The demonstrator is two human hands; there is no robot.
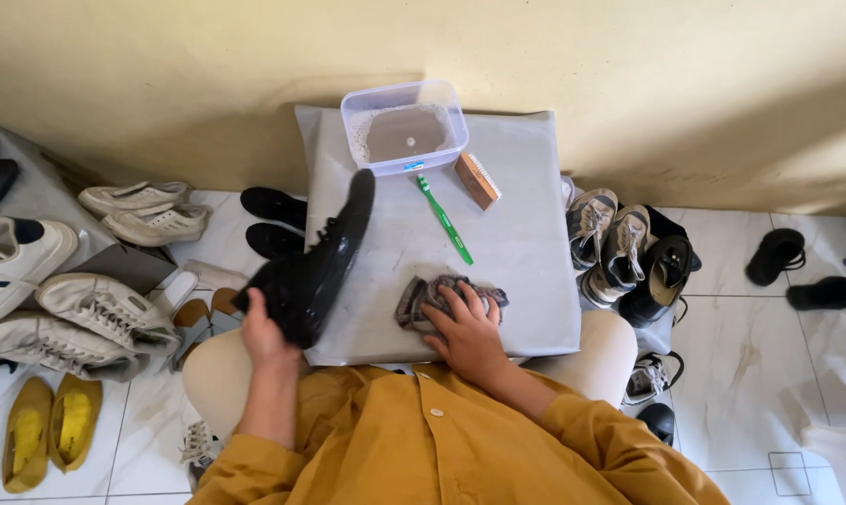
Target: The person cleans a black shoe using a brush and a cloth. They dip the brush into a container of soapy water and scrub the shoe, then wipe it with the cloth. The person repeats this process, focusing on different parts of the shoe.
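Note:
My left hand (266, 337) grips the heel end of a black lace-up shoe (320, 257), which lies tilted over the left edge of a grey board (526, 215) on my lap. My right hand (468, 332) presses down on a crumpled grey cloth (423, 295) at the board's near side. A green toothbrush (444, 220) lies in the middle of the board. Behind it stand a clear plastic tub (404, 126) of murky water and a small wooden brush (477, 180).
Pairs of shoes ring me on the tiled floor: white sneakers (147, 210) and yellow flats (49, 430) on the left, grey sneakers (605, 238) and black sandals (797, 266) on the right. A pale yellow wall runs behind.

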